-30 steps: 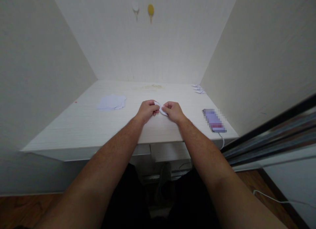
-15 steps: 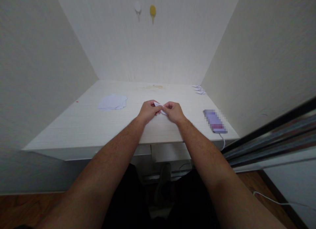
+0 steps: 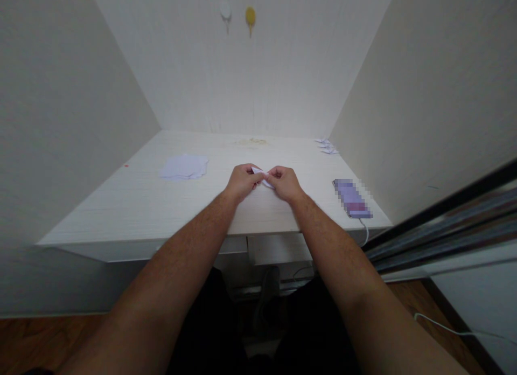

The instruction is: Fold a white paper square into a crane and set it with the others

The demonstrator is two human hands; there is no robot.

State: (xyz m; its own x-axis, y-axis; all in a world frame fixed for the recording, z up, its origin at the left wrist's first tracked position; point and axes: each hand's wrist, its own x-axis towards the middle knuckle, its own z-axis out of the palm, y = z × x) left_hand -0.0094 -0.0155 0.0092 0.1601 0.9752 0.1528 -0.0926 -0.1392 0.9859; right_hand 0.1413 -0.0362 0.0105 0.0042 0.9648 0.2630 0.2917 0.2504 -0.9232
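Both hands meet over the middle of the white desk. My left hand (image 3: 243,182) pinches the left side of a small folded white paper (image 3: 262,175), its thumb lying across it. On the right side, my right hand (image 3: 284,183) grips the same paper between thumb and fingers. The fingers cover much of the paper, so its full shape is hidden. A loose stack of white paper sheets (image 3: 184,167) lies on the desk to the left. Several small folded paper pieces (image 3: 326,146) sit at the back right corner.
A phone (image 3: 352,198) with a white cable (image 3: 367,234) lies at the right of the desk (image 3: 121,213). Walls enclose the desk at the back and both sides. A white hook (image 3: 225,11) and a yellow hook (image 3: 250,16) are on the back wall.
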